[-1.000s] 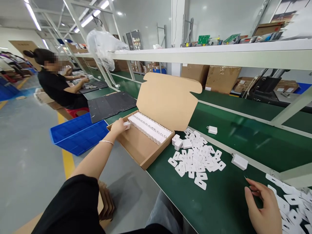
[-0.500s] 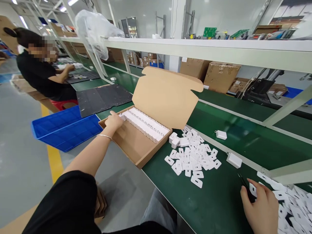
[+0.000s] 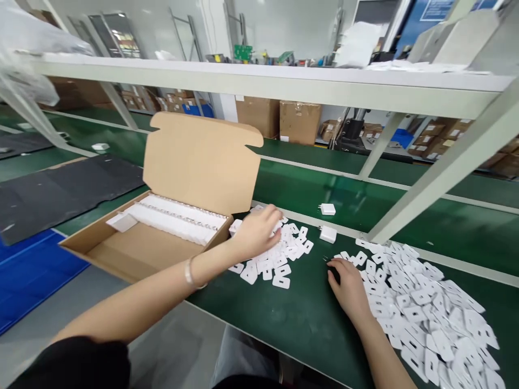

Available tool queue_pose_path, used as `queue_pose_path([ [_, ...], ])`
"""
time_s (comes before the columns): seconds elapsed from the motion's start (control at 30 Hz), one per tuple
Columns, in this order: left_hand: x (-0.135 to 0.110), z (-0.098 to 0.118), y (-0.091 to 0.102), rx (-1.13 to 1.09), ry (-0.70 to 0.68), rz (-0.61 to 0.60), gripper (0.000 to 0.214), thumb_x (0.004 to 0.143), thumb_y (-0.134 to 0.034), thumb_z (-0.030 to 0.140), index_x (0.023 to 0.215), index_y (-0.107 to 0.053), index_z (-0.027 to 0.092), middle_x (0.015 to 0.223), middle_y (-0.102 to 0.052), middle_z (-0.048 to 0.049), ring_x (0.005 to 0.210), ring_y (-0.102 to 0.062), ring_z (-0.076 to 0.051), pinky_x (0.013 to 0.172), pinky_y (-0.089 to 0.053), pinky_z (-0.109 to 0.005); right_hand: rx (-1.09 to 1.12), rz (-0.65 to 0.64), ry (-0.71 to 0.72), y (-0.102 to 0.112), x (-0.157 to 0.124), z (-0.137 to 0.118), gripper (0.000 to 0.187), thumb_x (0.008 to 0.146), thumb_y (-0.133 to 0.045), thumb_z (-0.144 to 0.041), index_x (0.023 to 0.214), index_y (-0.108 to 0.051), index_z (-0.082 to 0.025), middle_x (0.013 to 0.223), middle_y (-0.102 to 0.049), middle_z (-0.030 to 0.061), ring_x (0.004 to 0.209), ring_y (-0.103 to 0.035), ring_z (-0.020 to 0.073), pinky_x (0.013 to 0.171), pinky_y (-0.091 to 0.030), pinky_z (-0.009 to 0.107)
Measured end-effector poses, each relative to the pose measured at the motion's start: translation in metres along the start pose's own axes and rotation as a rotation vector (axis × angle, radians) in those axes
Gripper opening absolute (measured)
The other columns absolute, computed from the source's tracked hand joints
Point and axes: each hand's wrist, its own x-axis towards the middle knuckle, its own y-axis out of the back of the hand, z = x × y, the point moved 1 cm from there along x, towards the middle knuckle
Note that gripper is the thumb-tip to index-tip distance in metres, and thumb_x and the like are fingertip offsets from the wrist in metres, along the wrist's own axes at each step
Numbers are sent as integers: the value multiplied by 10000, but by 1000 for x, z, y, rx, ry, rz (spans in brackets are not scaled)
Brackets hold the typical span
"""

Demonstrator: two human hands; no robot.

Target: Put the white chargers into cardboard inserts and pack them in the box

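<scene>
**Station layout and hand positions at the green table**

The left hand (image 3: 257,232) lies palm down on the small heap of flat white tabs (image 3: 279,266). Its fingers are curled into the heap's far side. Whether they pinch a tab cannot be told, since the knuckles hide the fingertips.

This heap sits near the table's (image 3: 304,324) front edge, just beside the right wall of the open cardboard box (image 3: 133,267). The placement probably keeps the reach between heap and box short.

The box overhangs the table's front edge, and its lid (image 3: 203,156) stands upright at the back. A packed row of white adapters (image 3: 174,219) fills the rear, and one loose adapter (image 3: 121,221) lies at the row's left end.

The right hand (image 3: 348,286) rests palm down with its fingers bent, touching the left border of the large heap of tabs (image 3: 425,313) towards the right end of the table. A small dark item (image 3: 332,272) shows at its fingertips; whether the hand grips it cannot be told.

Two single adapters (image 3: 327,209) (image 3: 328,234) lie behind and between the heaps.
</scene>
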Motion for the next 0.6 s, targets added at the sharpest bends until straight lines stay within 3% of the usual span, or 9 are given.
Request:
queue_pose_path([
  [0.1, 61, 45, -50, -74, -4, -259, 179, 989, -511, 205, 1141, -605, 194, 1228, -631, -116, 1145, -635, -283, 988, -522, -396, 7, 22, 38, -1, -1, -10, 191, 958, -519, -130, 1006, -687, -209, 1078, -734, 108, 1053, -692, 310, 890, -553, 474],
  [0.23, 145, 86, -116, -114, 70, -316, 338, 1013, -585, 295, 1309, -580, 132, 1356, -602, -176, 1269, -589, -329, 1043, -515, -430, -15, 25, 20, -3, -3, -21, 286, 919, -471, -14, 1025, -659, -201, 1041, -717, 88, 1025, -667, 285, 866, -518, 427],
  [0.33, 190, 107, -159, -159, 122, -376, 463, 1005, -659, 384, 1379, -571, 126, 1385, -613, -176, 1253, -618, -326, 1018, -552, -465, -32, 31, -8, -3, -3, -22, 292, 907, -474, 8, 1023, -634, -206, 1010, -699, 75, 1016, -643, 272, 875, -499, 408],
  [0.47, 214, 124, -193, -236, 131, -414, 404, 1005, -688, 391, 1338, -634, 169, 1376, -642, -116, 1220, -654, -280, 1039, -562, -525, -122, 117, -120, 5, -1, -12, 144, 980, -584, -158, 1106, -645, -194, 1106, -672, 117, 1080, -605, 308, 903, -490, 430],
  [0.6, 213, 120, -194, -359, 143, -328, 370, 938, -761, 319, 1258, -674, 156, 1319, -697, -149, 1333, -574, -337, 1137, -464, -542, -344, 107, -364, 16, 0, 5, 240, 984, -613, -216, 1208, -689, -173, 1127, -661, 160, 1056, -588, 344, 865, -472, 450],
])
